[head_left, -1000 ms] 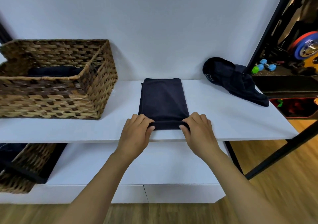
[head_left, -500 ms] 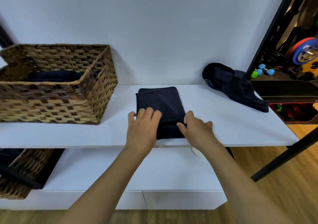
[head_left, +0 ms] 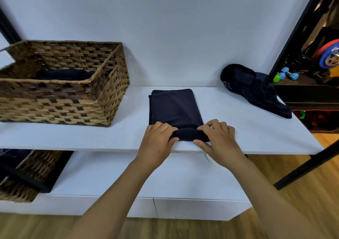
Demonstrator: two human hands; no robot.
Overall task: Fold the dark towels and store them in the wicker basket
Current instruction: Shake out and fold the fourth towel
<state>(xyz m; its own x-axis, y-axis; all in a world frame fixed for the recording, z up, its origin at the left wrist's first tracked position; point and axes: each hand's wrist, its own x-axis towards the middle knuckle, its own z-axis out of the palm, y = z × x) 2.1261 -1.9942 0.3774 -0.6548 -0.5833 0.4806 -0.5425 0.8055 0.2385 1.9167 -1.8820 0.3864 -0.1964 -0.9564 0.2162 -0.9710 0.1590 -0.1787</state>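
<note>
Item 1, nearest you: your left hand (head_left: 158, 140) and right hand (head_left: 217, 140), both clenched on the near end of the folded towel (head_left: 175, 110). Fingers lie on top and thumbs tuck under, so the near edge bulges up as a thick roll between your two hands.

Item 2: the folded towel itself, a dark narrow rectangle lying flat on the white surface (head_left: 238, 128), its long side running away from you, its near end close to the front edge.

Step in hand, as judged: another fold of this towel, near end over far end. The next move calls for you to lift the held edge with both hands level, carry it forward and lay it square on the far edge, so the layers do not skew.

Item 3, left and further back: the wicker basket (head_left: 102, 99), standing on the same surface, well apart from the towel. Dark cloth already lies inside. It is the towel's destination once folded.

Item 4, far right, against the wall: an unfolded towel (head_left: 256, 90), dark and heaped, not yet folded.
</note>
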